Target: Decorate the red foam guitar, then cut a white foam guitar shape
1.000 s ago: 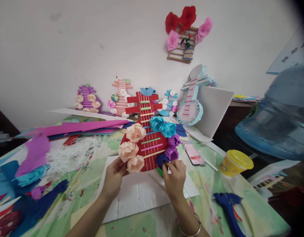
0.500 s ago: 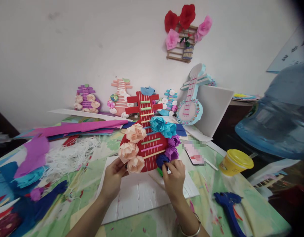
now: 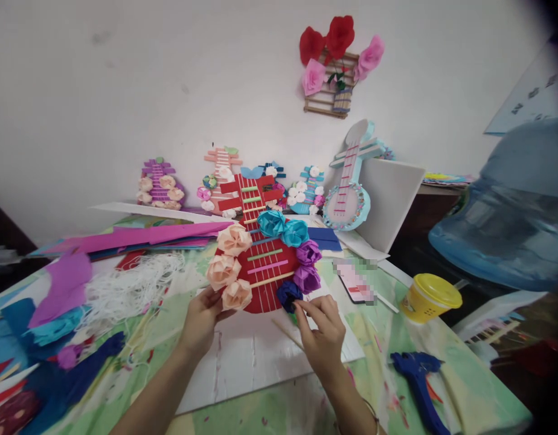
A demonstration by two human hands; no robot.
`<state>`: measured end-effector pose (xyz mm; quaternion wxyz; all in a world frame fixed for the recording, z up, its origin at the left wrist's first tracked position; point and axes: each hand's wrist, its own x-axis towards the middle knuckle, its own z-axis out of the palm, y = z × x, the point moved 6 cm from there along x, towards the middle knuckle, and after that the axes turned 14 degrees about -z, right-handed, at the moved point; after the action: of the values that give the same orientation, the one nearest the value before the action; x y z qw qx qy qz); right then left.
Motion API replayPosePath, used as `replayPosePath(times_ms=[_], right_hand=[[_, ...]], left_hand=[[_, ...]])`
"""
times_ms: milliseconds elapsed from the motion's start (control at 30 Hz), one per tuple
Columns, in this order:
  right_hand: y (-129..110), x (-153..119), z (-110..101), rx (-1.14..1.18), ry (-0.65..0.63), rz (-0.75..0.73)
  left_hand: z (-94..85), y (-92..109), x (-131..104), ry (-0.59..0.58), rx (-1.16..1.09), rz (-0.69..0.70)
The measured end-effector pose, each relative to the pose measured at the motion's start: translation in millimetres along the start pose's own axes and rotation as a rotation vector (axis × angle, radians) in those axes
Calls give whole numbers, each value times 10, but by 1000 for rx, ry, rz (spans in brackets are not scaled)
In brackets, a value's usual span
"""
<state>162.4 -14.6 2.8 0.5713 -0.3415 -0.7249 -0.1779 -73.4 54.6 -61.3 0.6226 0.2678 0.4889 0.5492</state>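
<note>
A red craft lute (image 3: 265, 294) stands tilted up in front of me, strung with pale strings and crossed by coloured sticks. My left hand (image 3: 204, 317) grips its lower left edge, below several peach paper flowers (image 3: 234, 238). At the lower right edge, the thumb and fingers of my right hand (image 3: 322, 329) pinch a dark blue paper flower (image 3: 288, 296). Turquoise flowers (image 3: 272, 223) and purple flowers (image 3: 307, 278) run up the lute's right side. Beneath it lies a white foam board (image 3: 243, 368) with a thin wooden stick (image 3: 288, 334) over it.
A blue glue gun (image 3: 419, 380) and a yellow tub (image 3: 430, 299) are on the right. A phone (image 3: 354, 281) lies behind my right hand. White string (image 3: 134, 290) and coloured paper (image 3: 64, 284) cover the left. Finished craft lutes (image 3: 159, 184) lean at the wall.
The lute has shifted slightly left and turned a little. My right hand's fingers have moved and now show more clearly at the dark blue flower's edge.
</note>
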Motion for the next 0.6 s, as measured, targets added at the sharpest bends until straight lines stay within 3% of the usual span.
replayPosePath(times_ms=[167, 267, 467, 600], right_hand=[[68, 67, -210, 42, 95, 70], [204, 33, -214, 15, 82, 129], [517, -172, 120, 211, -205, 426], [612, -289, 258, 421, -225, 663]], left_hand=[[-105, 36, 49, -1, 10, -85], [-176, 2, 92, -5, 8, -110], [-277, -142, 192, -38, -17, -157], [-309, -181, 223, -20, 17, -157]])
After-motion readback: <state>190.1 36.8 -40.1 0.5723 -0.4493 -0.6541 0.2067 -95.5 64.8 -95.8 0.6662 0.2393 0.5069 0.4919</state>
